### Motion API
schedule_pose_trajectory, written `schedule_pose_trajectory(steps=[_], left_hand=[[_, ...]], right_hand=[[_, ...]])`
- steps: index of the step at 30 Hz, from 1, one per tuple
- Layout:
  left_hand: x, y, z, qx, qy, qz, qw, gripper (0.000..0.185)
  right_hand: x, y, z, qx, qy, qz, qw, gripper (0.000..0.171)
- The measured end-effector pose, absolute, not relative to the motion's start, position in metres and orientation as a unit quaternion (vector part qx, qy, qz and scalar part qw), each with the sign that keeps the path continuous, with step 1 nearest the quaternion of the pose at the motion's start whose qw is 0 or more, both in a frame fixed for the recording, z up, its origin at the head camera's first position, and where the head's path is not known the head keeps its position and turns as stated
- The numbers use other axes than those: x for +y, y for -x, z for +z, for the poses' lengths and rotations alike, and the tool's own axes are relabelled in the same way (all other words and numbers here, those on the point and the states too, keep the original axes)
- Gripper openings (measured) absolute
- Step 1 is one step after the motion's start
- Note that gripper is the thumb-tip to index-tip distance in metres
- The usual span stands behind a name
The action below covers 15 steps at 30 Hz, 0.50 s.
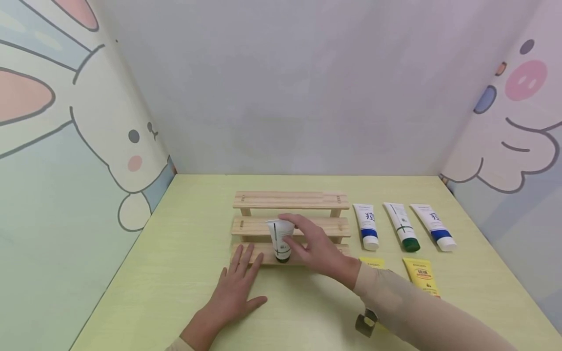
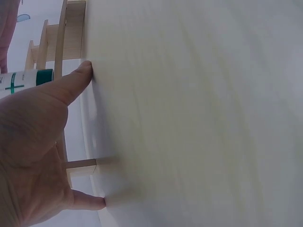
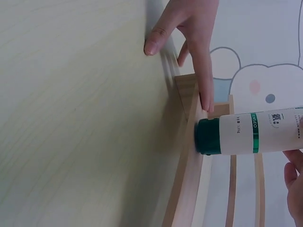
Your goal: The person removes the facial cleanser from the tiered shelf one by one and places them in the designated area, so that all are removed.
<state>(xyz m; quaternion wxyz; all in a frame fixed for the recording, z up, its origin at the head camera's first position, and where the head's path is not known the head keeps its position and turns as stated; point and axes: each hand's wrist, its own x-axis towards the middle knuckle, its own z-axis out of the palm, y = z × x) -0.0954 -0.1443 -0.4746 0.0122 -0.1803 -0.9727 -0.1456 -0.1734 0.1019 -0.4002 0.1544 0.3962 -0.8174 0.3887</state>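
My right hand point(image 1: 322, 248) holds a white squeeze tube point(image 1: 280, 239) with a dark green cap, thumb and fingers around its wide upper end. The tube stands nearly upright, cap down, over the lowest tier of a three-tier wooden rack point(image 1: 250, 226). In the right wrist view, the green cap point(image 3: 208, 136) is right at that tier's board. My left hand point(image 1: 234, 292) lies to the left of the tube, its fingers straight and spread, fingertips at the lowest board's left part. Its thumb point(image 2: 78, 80) extends to the table surface in the left wrist view.
Right of the rack lie two white tubes with blue bands point(image 1: 367, 226) point(image 1: 433, 226) and a white tube with a green cap point(image 1: 401, 226). Nearer are yellow tubes point(image 1: 423, 275), partly behind the right sleeve point(image 1: 408, 302). A plain wall point(image 1: 281, 97) closes the table's back.
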Motion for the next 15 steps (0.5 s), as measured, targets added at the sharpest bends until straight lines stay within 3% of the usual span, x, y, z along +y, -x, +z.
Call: schedule_pose_trajectory(steps=[7, 15], left_hand=[[-0.145, 0.096, -0.476, -0.973, 0.179, -0.144, 0.01, 0.097], [-0.145, 0.096, -0.476, -0.973, 0.179, -0.146, 0.0, 0.099]], right_hand=[[0.149, 0.17, -0.386, -0.822, -0.367, 0.4, 0.176, 0.056], [0.251, 0.155, -0.362, -0.863, -0.272, 0.394, 0.161, 0.066]])
